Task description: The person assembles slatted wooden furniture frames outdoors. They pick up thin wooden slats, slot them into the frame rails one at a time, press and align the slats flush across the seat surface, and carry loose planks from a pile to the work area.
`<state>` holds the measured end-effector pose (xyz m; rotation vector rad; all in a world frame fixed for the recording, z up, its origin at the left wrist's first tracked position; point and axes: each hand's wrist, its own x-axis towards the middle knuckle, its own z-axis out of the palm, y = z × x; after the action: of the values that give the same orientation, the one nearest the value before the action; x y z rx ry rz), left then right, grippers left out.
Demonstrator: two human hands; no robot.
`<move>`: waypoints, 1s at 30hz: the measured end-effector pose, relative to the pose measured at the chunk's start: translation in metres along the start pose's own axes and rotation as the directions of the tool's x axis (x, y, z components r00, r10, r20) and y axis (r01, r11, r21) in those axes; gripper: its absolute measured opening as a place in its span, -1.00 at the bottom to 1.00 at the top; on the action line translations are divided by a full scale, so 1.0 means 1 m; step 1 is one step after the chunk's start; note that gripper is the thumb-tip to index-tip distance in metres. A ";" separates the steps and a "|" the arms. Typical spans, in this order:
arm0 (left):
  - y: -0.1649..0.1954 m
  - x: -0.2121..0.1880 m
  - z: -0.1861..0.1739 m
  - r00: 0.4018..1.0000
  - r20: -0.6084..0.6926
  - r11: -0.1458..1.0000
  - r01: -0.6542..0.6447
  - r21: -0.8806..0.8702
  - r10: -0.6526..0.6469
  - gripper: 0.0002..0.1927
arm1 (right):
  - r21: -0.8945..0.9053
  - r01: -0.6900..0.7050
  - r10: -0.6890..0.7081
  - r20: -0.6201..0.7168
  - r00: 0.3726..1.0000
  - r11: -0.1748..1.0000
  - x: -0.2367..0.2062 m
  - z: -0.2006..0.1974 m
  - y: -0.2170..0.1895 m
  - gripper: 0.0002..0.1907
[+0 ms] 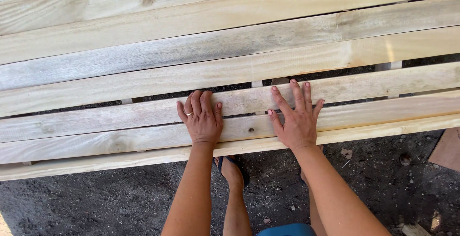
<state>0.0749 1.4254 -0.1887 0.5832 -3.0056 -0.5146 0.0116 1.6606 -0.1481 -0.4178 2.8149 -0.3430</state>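
Pale wooden planks (143, 135), the nearest boards of a slatted stack, lie with their long axis running left to right across the view, directly under both hands. The left hand (203, 121) rests flat, fingers together, its grip open and grasping nothing. The right hand (297, 121) lies just beside it on the same planks, fingers spread, likewise open and empty. Farther planks (230, 39) extend beyond these. Below the planks' near edge, dark ground (96, 202) and a sandalled foot (232, 171) show.
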 end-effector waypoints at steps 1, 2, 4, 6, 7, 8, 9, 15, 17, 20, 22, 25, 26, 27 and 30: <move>-0.001 0.000 0.000 1.000 0.004 1.000 0.001 -0.001 -0.001 -0.56 | 0.002 0.001 -0.001 -0.004 1.000 1.000 -0.001 0.001 0.000 -0.38; -0.001 0.000 0.000 1.000 0.010 1.000 0.003 -0.002 -0.003 -0.57 | 0.004 0.001 -0.001 -0.007 1.000 1.000 -0.001 0.001 0.000 -0.38; 0.000 0.001 -0.002 1.000 0.011 1.000 0.001 0.003 -0.001 -0.58 | 0.014 0.001 -0.001 -0.010 1.000 1.000 -0.002 0.002 0.002 -0.38; 0.002 0.001 -0.003 1.000 0.008 1.000 -0.005 0.007 0.005 -0.57 | 0.021 -0.004 0.004 -0.007 1.000 1.000 -0.002 0.001 0.003 -0.39; 0.003 0.002 -0.004 0.999 0.034 1.000 0.013 -0.001 -0.013 -0.57 | 0.007 -0.002 0.002 -0.006 1.000 1.000 -0.001 0.001 0.003 -0.39; 0.004 0.002 -0.005 0.998 0.059 0.999 0.031 -0.008 -0.030 -0.58 | -0.005 0.000 0.000 -0.007 1.000 1.000 -0.001 0.001 0.004 -0.39; 0.005 0.001 -0.005 0.995 0.091 0.999 0.049 -0.015 -0.047 -0.59 | -0.017 -0.001 0.001 -0.002 1.000 1.000 -0.001 0.001 0.003 -0.39; 0.006 -0.003 -0.003 0.999 0.038 0.999 0.026 -0.032 -0.025 -0.56 | 0.003 -0.001 0.001 -0.006 1.000 1.000 -0.004 0.002 0.002 -0.39; 0.006 -0.004 -0.003 0.999 0.034 1.000 0.007 -0.004 -0.007 -0.55 | -0.016 -0.019 0.019 0.014 1.000 1.000 -0.005 0.002 0.003 -0.38; 0.007 -0.004 -0.004 0.999 0.045 1.000 0.001 0.019 -0.001 -0.53 | -0.031 -0.070 0.070 -0.014 0.997 0.997 -0.006 0.003 0.005 -0.35; 0.008 -0.002 -0.006 0.998 0.055 1.000 0.004 0.004 -0.005 -0.52 | -0.013 -0.101 0.100 -0.041 0.994 0.995 -0.005 0.004 0.006 -0.32; 0.009 0.001 -0.008 0.997 0.077 1.000 0.009 -0.024 -0.007 -0.52 | 0.023 -0.119 0.120 -0.052 0.991 0.993 -0.005 0.003 0.006 -0.29; 0.009 0.001 -0.007 0.996 0.090 1.000 0.009 -0.019 -0.007 -0.52 | 0.012 -0.120 0.121 -0.049 0.991 0.993 -0.006 0.002 0.006 -0.30; 0.009 0.001 -0.007 0.994 0.104 1.000 0.011 -0.014 -0.009 -0.52 | 0.002 -0.120 0.120 -0.045 0.992 0.993 -0.006 0.002 0.006 -0.30; 0.008 -0.003 -0.003 0.998 0.056 0.999 -0.014 0.052 0.011 -0.54 | 0.012 -0.123 0.124 -0.050 0.991 0.992 -0.007 0.002 0.006 -0.31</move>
<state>0.0753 1.4327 -0.1827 0.5623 -3.0819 -0.4598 0.0170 1.6677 -0.1505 -0.2344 2.8703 -0.3443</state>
